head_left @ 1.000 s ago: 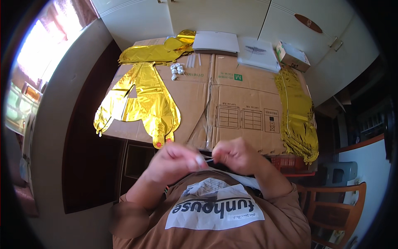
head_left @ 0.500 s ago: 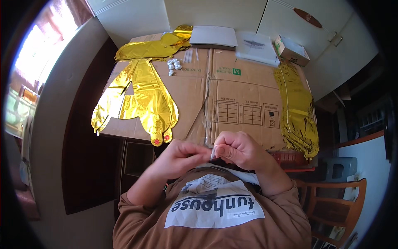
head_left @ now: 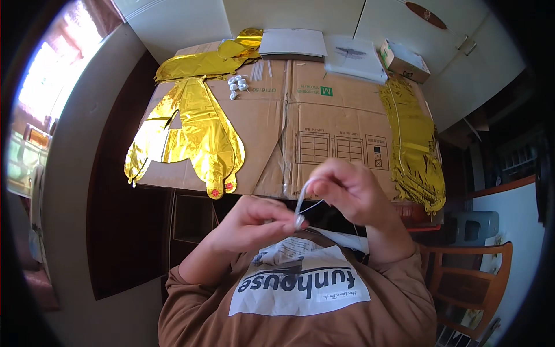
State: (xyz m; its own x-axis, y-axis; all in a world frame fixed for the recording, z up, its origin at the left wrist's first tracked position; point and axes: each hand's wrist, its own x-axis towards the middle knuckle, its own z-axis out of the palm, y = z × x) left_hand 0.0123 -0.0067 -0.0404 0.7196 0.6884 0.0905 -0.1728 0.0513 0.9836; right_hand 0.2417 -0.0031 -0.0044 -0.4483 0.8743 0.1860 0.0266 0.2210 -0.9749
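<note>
In front of my chest, my left hand pinches a small white bundle of ribbon between thumb and fingers. A white ribbon runs up from it to my right hand, whose thumb and forefinger grip the strand. A thinner loose end hangs below the right hand. A flat gold foil balloon, shaped like the letter A, lies on the cardboard to the left, its two tabs pointing toward me. Several small white ribbon rolls sit beyond it.
Flattened cardboard covers the table. More folded gold foil lies at the far left, and another gold foil piece along the right edge. White box, clear plastic bag and small carton stand at the back. A wooden chair is at right.
My hands were close together at the ribbon. My right hand has moved up and away, drawing the ribbon out from the bundle in my left fingers.
</note>
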